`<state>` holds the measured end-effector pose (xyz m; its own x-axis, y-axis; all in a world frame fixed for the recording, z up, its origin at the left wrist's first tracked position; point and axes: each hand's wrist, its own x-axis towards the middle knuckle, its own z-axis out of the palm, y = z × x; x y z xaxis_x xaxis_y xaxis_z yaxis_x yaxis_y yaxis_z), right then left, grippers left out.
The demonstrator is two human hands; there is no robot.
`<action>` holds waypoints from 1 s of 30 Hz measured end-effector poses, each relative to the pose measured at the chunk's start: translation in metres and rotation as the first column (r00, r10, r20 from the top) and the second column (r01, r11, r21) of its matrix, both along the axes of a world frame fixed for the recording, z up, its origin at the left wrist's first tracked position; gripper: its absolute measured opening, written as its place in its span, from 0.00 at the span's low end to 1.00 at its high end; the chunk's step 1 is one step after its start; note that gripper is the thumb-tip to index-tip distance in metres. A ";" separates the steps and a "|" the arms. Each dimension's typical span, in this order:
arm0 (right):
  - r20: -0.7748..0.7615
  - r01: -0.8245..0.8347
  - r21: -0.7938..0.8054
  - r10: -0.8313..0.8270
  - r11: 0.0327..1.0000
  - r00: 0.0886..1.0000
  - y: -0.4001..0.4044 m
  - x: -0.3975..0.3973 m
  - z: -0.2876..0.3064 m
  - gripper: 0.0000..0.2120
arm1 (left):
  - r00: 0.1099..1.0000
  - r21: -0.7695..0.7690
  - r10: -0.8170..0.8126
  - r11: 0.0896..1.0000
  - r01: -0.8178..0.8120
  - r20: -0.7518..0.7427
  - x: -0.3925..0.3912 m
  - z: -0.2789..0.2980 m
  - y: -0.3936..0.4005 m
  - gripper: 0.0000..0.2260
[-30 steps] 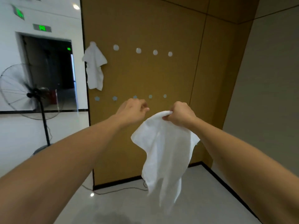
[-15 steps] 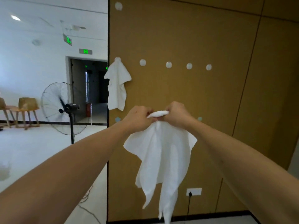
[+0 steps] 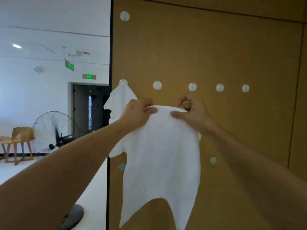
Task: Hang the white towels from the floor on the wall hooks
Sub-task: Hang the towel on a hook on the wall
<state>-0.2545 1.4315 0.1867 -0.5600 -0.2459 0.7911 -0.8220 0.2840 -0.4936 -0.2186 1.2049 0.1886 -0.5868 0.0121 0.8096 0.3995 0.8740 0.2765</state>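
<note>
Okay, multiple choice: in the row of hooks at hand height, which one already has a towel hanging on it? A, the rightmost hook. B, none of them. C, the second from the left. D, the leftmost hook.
D: a hung towel drapes from the leftmost hook of that row, while the next hook and the others to its right are bare; the held towel is pinched by the left hand and right hand below them.
</note>
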 end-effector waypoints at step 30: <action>-0.280 0.083 0.055 -0.064 0.995 0.958 -0.120 -0.338 0.100 0.16 | 0.900 0.079 0.215 0.977 -0.200 -0.380 -0.314 0.067 -0.037 0.09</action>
<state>-0.5922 1.3120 0.2868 -0.3390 -0.2686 0.9016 -0.8996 0.3729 -0.2271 -0.5330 1.1680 0.2552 -0.2158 -0.1103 0.9702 0.2921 0.9408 0.1720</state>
